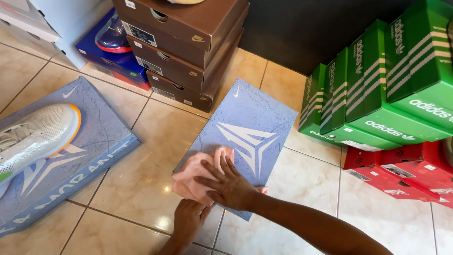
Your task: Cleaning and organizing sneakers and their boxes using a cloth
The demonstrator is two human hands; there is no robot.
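- From my feed, the pale blue shoebox lid [245, 127] lies flat on the glossy tile floor [155, 156]. I judge a hard wipe could skid it into the stack of brown boxes [181, 47] just beyond its far end.
- On the lid's near corner sits the pink cloth [196, 177], crumpled and soft, and it could bunch up or slide off the edge.
- My right hand [229, 186] presses on the cloth, fingers spread flat, not clenched.
- My left hand [188, 219] grips the lid's near edge. I cannot see its fingertips.
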